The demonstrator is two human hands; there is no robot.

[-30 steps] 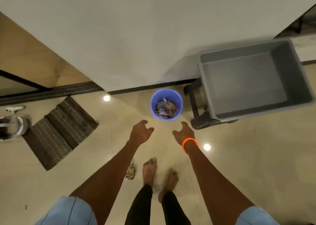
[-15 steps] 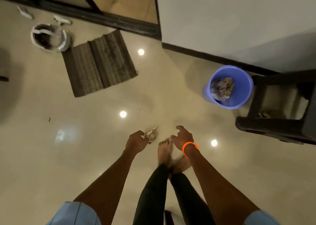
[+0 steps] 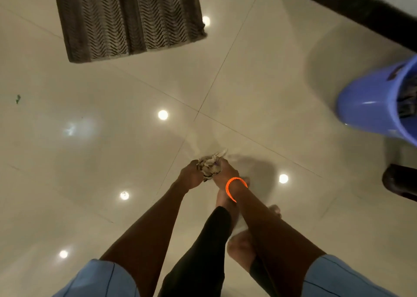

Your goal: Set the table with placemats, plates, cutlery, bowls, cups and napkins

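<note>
While both hands, left hand and right hand, clutch 1 crumpled patterned paper wad at lower centre, probably to bin it, the round blue plastic bin waits at right.

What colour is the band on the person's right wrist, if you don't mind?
Bright orange. The band shows clearly in the head view, the only one given.

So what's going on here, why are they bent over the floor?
A person is bent over a tiled floor, gripping a crumpled wad of paper between the left hand and right hand. A blue bin with similar scraps stands to the right, a striped mat further ahead.
</note>
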